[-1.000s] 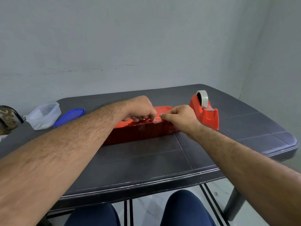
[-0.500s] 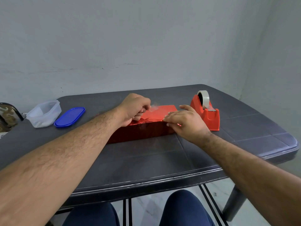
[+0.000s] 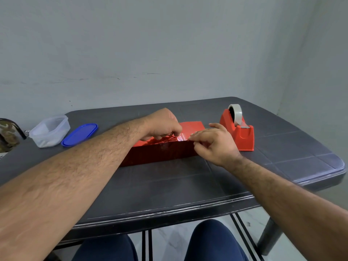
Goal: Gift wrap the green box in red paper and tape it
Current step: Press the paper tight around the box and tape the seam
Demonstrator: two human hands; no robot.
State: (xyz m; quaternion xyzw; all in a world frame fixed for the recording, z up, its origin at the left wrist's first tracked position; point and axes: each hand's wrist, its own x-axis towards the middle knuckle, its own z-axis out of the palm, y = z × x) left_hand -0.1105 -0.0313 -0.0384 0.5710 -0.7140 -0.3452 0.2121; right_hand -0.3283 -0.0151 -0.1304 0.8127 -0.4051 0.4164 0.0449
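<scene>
At the far left edge a patterned bag (image 3: pixel 7 133) is cut off by the frame. Beside it on the dark table (image 3: pixel 169 185) stands a clear plastic tub (image 3: pixel 49 130), lidless; whether anything lies inside cannot be told. Its blue lid (image 3: pixel 80 134) lies flat just to the right, apart from it.

The left hand (image 3: pixel 162 125) reaches over the middle of the table with its fingers curled down, pinching crumpled red paper (image 3: pixel 192 126) on top of the box. The box (image 3: pixel 160 152) is fully covered in that paper, lying lengthwise near the table's centre; no green shows. A shiny strip of clear tape (image 3: pixel 181 137) sits on the top edge between the hands.

The right hand (image 3: pixel 214 144) rests at the box's right end, fingers bent and pressing at the tape's end.

Just right of it stands a red tape dispenser (image 3: pixel 238 132) carrying a roll of clear tape (image 3: pixel 235 112). No readable writing appears anywhere.
</scene>
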